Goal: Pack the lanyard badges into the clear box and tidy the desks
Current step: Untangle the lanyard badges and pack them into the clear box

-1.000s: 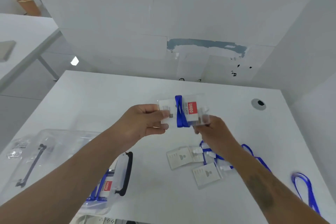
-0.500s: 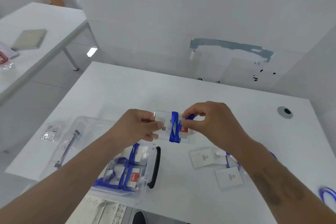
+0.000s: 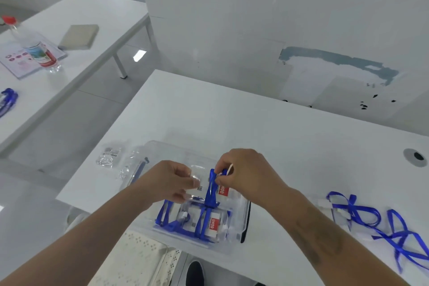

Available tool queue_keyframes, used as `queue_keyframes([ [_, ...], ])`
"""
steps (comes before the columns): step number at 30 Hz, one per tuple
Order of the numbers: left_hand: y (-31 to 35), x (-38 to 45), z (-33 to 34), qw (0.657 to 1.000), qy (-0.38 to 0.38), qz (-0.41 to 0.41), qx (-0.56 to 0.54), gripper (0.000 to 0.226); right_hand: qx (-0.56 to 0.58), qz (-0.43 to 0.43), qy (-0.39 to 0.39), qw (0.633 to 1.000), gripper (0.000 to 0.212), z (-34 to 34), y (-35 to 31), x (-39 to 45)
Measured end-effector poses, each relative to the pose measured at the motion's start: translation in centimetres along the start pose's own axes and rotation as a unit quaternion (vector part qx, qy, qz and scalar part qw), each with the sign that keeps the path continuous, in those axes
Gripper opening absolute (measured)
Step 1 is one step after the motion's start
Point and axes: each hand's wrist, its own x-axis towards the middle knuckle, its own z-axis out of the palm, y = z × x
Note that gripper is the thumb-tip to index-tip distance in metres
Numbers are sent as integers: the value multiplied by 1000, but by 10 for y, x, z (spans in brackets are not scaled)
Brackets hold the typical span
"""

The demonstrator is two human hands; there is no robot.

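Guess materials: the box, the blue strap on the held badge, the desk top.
Clear box: looks like rigid transparent plastic, glossy; the packed badges show through its walls. Blue lanyard strap: probably woven fabric ribbon, slight sheen; it folds flat and twists where the right hand pinches it. Desk top: smooth matte white, likely laminate; core not visible.

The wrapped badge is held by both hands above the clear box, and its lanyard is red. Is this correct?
Not quite. The head view shows the lanyard wound around the badge is blue; only the label on the badge is red. The rest holds: the left hand and the right hand both hold it above the clear box.
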Motion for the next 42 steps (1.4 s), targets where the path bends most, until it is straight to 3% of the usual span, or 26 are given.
queue_keyframes([
  [8,-49,40,12,996,46,-10,73,13,-209,24,-58,976,23,65,-8,27],
  [12,-56,61,16,994,72,6,85,10,-236,40,-69,968,16,75,-9,33],
  [25,-54,85,36,982,109,30,154,20,-306,50,-80,947,28,92,-15,34],
  [27,-50,80,36,976,118,43,175,6,-298,30,-53,953,28,85,-15,23],
  [30,-48,72,34,968,150,48,194,34,-266,-18,30,963,21,69,-13,4],
  [36,-16,29,47,965,211,102,119,5,-139,-20,243,960,15,22,28,-44],
  [42,48,-11,98,962,184,195,51,6,-114,93,265,953,16,-24,86,-86],
])
